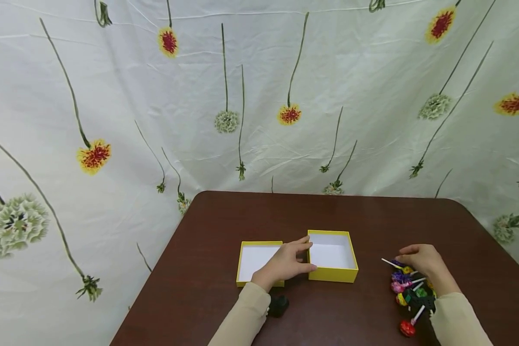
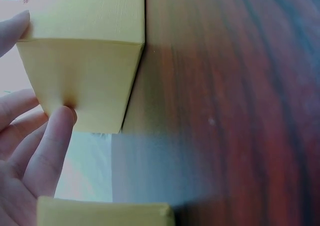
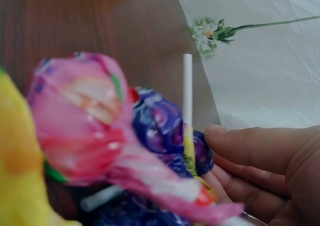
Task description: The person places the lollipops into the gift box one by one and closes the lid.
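Observation:
My left hand [image 1: 287,262] touches the left side of an open yellow box [image 1: 333,275] with a white inside. Its thumb lies at the near corner, and a fingertip meets the side wall [image 2: 95,81] in the left wrist view. At the right, my right hand [image 1: 424,264] is over a pile of wrapped lollipops. In the right wrist view its thumb and fingers pinch a purple lollipop [image 3: 202,153]. A pink lollipop [image 3: 80,121] and a yellow wrapped one [image 3: 20,156] are close to the camera and partly hide the pile.
A shallow yellow box lid [image 1: 246,284], white inside, lies left of the box, partly behind my left hand. A red lollipop [image 1: 407,328] sits nearest the front. Black devices [image 1: 278,306] are at the wrists. Flowered cloth [image 1: 259,96] hangs behind the brown table [image 1: 225,216].

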### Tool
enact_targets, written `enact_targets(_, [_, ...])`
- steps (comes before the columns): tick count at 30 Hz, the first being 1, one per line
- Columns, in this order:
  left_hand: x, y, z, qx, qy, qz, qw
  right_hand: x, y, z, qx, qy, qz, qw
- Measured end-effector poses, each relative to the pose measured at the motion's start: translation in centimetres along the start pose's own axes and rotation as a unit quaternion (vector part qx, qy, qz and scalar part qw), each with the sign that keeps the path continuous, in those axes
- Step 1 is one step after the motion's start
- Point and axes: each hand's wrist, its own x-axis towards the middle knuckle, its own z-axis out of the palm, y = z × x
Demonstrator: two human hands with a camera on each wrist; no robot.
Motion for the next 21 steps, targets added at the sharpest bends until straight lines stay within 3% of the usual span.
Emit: enact_targets(21, [0.05,-0.03,-0.06,0.001,0.000,-0.001,1.0000,0.38,0.38,0.41,0.024,-0.017,-0.002,0.9996])
